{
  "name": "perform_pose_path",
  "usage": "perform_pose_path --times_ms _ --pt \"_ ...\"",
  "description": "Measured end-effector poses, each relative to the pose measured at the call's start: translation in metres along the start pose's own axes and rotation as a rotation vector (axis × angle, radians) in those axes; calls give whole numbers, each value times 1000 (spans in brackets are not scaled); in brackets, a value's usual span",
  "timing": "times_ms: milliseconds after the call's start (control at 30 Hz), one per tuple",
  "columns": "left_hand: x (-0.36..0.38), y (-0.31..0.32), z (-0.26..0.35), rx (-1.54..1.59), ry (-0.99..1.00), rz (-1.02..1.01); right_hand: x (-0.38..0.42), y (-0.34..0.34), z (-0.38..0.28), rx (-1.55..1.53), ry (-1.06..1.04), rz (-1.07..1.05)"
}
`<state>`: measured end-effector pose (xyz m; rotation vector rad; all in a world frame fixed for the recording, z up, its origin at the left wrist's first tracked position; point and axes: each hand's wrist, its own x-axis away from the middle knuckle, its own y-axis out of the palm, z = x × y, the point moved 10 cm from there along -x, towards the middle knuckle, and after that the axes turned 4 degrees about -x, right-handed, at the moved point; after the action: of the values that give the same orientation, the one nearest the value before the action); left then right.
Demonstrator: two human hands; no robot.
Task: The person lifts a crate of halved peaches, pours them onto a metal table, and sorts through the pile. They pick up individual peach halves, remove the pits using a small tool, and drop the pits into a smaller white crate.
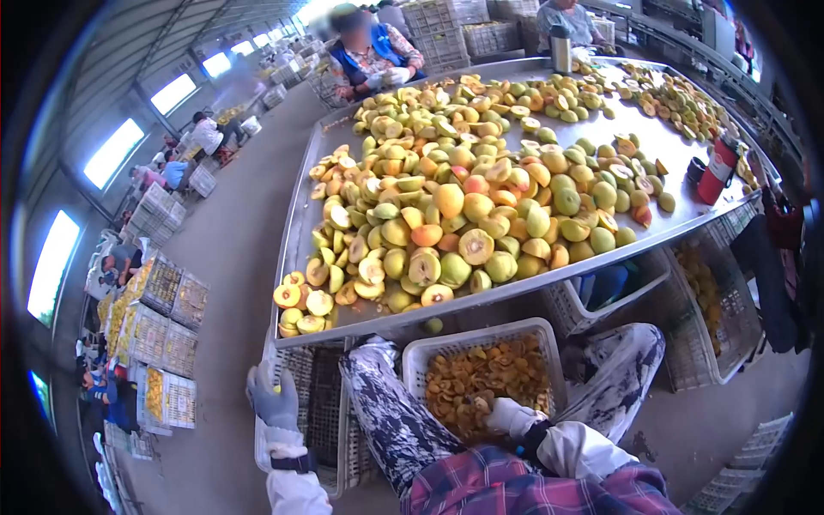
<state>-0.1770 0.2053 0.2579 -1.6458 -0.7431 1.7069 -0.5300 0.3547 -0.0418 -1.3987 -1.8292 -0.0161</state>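
Note:
My left hand point(273, 396), in a grey glove, is at the rim of a crate point(322, 412) at the table's near left corner, its fingers apart and nothing visible in them. My right hand point(512, 417), in a pale glove, is over the white basket point(554, 360) between my knees. Its fingers are bent around a small brownish piece point(482, 401), too small to name. Brown-orange fruit pieces point(489, 369) fill much of this basket. Halved yellow-green fruit point(476, 246) lies heaped on the metal table point(403, 323) in front of me.
Across the table sits a person point(369, 60) in pale gloves; another person point(566, 26) is further right. A metal flask point(560, 50) and a red bottle point(717, 170) stand on the table. More crates point(592, 300) are under its right side. Stacked crates point(167, 343) line the left floor.

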Motion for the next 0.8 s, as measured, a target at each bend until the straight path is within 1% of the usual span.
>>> perform_pose_path --times_ms 67,133,167,200,267,300,367,400,467,500,533,567,600,633,667,700,733,800 --pt "-33 7 37 90 26 -96 -13 13 18 -15 -3 82" --pt "-64 35 94 168 178 -27 -6 14 19 -46 99 -35" --pt "-77 61 117 224 187 -88 -8 13 10 -2 18 -75" --pt "-87 87 140 283 197 -150 -7 9 7 -53 -63 -57" --pt "-100 142 179 79 242 -297 4 -12 -5 -104 -66 -21" --pt "-100 160 193 47 245 -378 8 -20 -10 -102 -65 -11" --pt "-93 200 203 -69 230 -530 16 -28 -15 -118 -41 -21" --pt "-92 201 205 -84 205 -521 19 -31 -18 -119 -39 -17" --pt "-89 191 211 24 219 -428 26 -38 -26 -207 -74 22" --pt "-88 173 216 129 280 -238 25 -37 -28 -235 -124 46" --pt "-87 165 216 235 273 -222 30 -44 -44 -294 -215 82" --pt "-83 166 209 380 179 -279 38 -49 -55 -368 -251 59" --pt "-78 153 207 519 77 -343 48 -58 -70 -444 -284 33" --pt "-73 137 202 637 -23 -297 51 -58 -75 -487 -300 -5" --pt "-66 116 195 752 -80 -174 52 -57 -79 -526 -323 -39" --pt "-49 120 188 1120 -314 -336 55 -59 -83 -548 -390 -43" --pt "-25 123 188 1475 -567 -492 60 -61 -89 -612 -398 -60" --pt "20 104 210 1767 -657 -639 74 -67 -100 -651 -317 -128"
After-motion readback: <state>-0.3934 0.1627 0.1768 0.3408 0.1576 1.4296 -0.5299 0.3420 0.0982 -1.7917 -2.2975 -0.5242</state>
